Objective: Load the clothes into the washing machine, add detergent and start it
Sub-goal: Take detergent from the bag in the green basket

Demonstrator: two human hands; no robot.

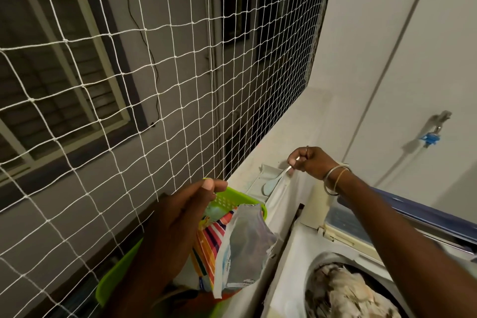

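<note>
A white top-load washing machine (291,261) stands at lower right with its drum open and pale clothes (343,294) inside. My right hand (312,161) pinches the handle of a spoon (273,183), whose bowl dips into the small detergent drawer (260,178) at the machine's back left corner. My left hand (180,217) is beside an opened detergent pouch (242,250) with colourful stripes, which stands in a green plastic basket (240,196). Whether the fingers grip the pouch or the basket rim I cannot tell.
A white rope safety net (129,85) closes the opening on the left, with a neighbouring building behind it. The machine's raised blue-edged lid (413,217) leans at right. A wall tap (433,134) with a blue fitting sticks out of the white wall.
</note>
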